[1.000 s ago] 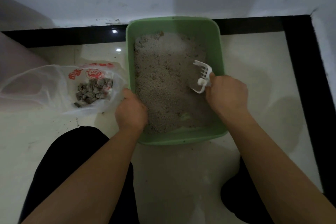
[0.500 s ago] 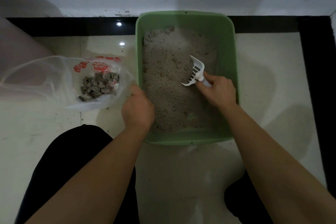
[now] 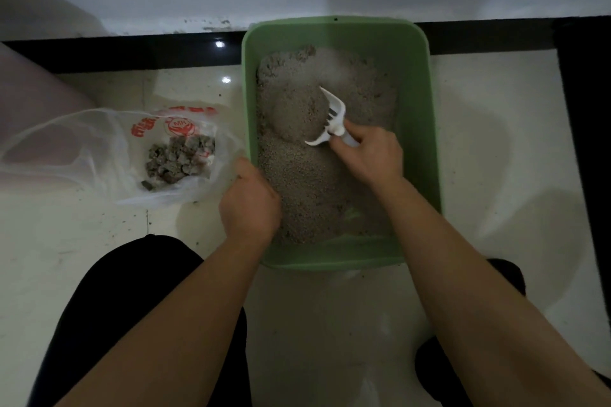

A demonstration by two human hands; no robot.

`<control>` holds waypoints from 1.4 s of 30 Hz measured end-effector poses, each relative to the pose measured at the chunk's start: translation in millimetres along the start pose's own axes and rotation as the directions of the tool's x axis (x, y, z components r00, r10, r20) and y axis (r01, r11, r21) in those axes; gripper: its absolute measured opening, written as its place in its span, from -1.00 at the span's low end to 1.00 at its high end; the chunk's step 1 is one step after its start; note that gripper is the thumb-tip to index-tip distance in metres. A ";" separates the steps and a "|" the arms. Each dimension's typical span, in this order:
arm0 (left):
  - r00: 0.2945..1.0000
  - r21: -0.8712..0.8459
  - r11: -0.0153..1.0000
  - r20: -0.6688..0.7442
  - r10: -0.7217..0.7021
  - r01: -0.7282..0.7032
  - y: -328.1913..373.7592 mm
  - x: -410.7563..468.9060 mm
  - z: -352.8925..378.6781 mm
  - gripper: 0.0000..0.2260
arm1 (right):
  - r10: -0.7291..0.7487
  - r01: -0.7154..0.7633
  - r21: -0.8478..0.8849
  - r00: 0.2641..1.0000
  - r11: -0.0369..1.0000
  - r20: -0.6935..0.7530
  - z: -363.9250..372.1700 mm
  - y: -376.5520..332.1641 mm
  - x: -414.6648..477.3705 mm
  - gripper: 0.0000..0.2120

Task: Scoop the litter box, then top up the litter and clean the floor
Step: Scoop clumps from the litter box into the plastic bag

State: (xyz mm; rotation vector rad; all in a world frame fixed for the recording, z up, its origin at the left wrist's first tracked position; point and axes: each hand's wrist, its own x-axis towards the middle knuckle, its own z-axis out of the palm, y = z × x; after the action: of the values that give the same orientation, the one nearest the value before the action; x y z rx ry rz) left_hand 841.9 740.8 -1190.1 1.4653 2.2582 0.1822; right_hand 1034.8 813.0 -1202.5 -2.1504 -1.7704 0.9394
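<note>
A green litter box (image 3: pixel 426 109) sits on the floor against the wall, filled with grey-beige litter (image 3: pixel 297 175). My right hand (image 3: pixel 370 155) grips the handle of a white slotted scoop (image 3: pixel 332 120), whose blade is dug into the litter near the middle of the box. My left hand (image 3: pixel 249 201) rests closed on the box's left rim, at the edge of a clear plastic bag (image 3: pixel 99 149). The bag lies open on the floor to the left, holding a pile of grey clumps (image 3: pixel 180 158).
White tile floor (image 3: pixel 496 142) with scattered litter specks on the left, near the bag. A black border strip (image 3: pixel 132 53) runs along the white wall behind. My dark-trousered knees (image 3: pixel 115 307) flank the near end of the box.
My right hand has carried the scoop from the box's right wall leftward into the middle of the litter and pushed its blade in. My left hand has stayed on the left rim.
</note>
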 end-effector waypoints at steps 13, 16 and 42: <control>1.000 0.022 1.000 0.002 0.000 0.000 -1.6 1.5 3.8 -0.75 | 0.122 -0.079 0.459 0.990 0.885 -0.064 7.0 37.2 -40.0 -0.46; 1.000 0.014 1.000 -0.001 -0.001 0.001 -2.1 0.8 3.2 -0.73 | 0.140 -0.072 0.468 0.984 0.881 -0.112 -1.0 43.3 -59.3 -0.47; 0.998 -0.025 0.999 0.059 -0.033 0.035 -0.2 -3.7 -3.4 -0.70 | 0.059 0.012 0.267 0.965 0.964 -0.257 -34.8 26.1 -111.0 -0.58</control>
State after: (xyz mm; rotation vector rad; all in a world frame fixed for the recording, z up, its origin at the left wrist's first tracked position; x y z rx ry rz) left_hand 841.5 737.8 -1186.1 1.3999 2.2238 0.1557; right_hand 1067.3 710.4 -1151.3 -2.0199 -1.4096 0.8005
